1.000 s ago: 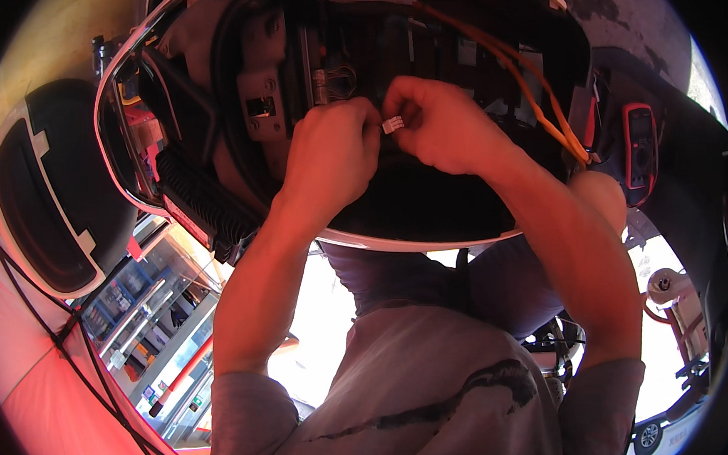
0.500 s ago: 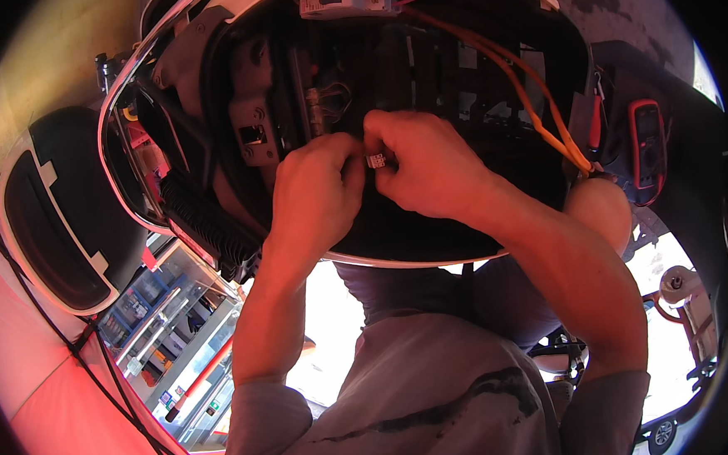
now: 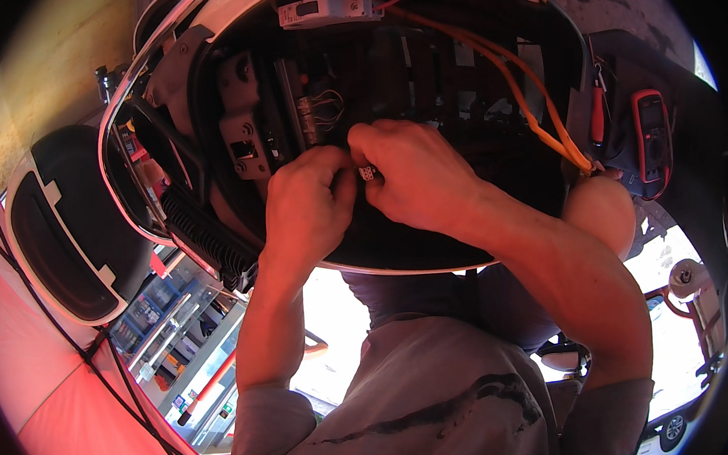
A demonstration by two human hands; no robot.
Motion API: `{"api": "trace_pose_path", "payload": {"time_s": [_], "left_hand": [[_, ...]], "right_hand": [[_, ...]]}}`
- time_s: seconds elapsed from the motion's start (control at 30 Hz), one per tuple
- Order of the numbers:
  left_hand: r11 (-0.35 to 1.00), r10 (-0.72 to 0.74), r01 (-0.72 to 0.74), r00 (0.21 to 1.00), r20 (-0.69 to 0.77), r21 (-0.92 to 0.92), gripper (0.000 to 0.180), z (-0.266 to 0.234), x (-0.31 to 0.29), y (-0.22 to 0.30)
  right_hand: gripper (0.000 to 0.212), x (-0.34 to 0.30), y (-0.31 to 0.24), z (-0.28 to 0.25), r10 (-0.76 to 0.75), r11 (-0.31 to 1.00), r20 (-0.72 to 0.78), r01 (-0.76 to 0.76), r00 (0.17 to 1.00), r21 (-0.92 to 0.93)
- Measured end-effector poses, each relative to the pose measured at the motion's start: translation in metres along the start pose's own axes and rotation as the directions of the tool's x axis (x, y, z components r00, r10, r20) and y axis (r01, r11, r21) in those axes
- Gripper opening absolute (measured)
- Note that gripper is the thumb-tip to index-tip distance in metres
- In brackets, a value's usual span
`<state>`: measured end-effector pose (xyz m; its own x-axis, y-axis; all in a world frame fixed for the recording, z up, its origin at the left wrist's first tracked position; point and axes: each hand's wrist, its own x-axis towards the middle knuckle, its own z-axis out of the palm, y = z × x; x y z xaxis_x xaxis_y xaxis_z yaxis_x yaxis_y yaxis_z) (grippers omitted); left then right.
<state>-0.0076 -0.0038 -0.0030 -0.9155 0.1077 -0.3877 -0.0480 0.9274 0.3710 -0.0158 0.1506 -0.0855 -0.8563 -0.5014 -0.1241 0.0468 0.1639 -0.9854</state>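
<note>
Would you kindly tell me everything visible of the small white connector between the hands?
The connector is a small, pale, plastic-looking block with dark openings on its visible face. The right hand grips it over the dark open compartment, close to the left hand; whether the left touches it is hidden.

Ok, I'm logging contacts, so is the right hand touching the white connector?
Touching: the head view shows the white connector poking out from the closed right hand, pressed against its fingers.
</note>
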Motion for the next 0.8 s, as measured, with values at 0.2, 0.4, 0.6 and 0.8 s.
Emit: {"api": "trace_pose_path", "payload": {"time_s": [0.2, 0.4, 0.6, 0.8], "left_hand": [[0.999, 0.034, -0.034, 0.999, -0.018, -0.014, 0.011, 0.002, 0.000, 0.000], [0.999, 0.037, -0.038, 0.999, -0.028, -0.028, 0.011, 0.003, -0.001, -0.002], [0.999, 0.048, -0.048, 0.999, -0.003, -0.001, 0.014, 0.002, 0.000, -0.002], [0.999, 0.033, -0.033, 0.999, 0.012, 0.023, 0.015, 0.002, 0.000, 0.000]], "right_hand": [[0.027, 0.001, -0.002, -0.007, 0.030, 0.999, 0.094, -0.028, 0.995, -0.023], [0.027, 0.001, -0.004, -0.009, 0.060, 0.998, 0.112, -0.058, 0.992, -0.017], [0.023, 0.000, -0.002, -0.006, 0.035, 0.999, 0.074, -0.033, 0.997, -0.025], [0.019, 0.004, 0.003, -0.011, 0.148, 0.989, 0.086, -0.150, 0.985, 0.010]]}}
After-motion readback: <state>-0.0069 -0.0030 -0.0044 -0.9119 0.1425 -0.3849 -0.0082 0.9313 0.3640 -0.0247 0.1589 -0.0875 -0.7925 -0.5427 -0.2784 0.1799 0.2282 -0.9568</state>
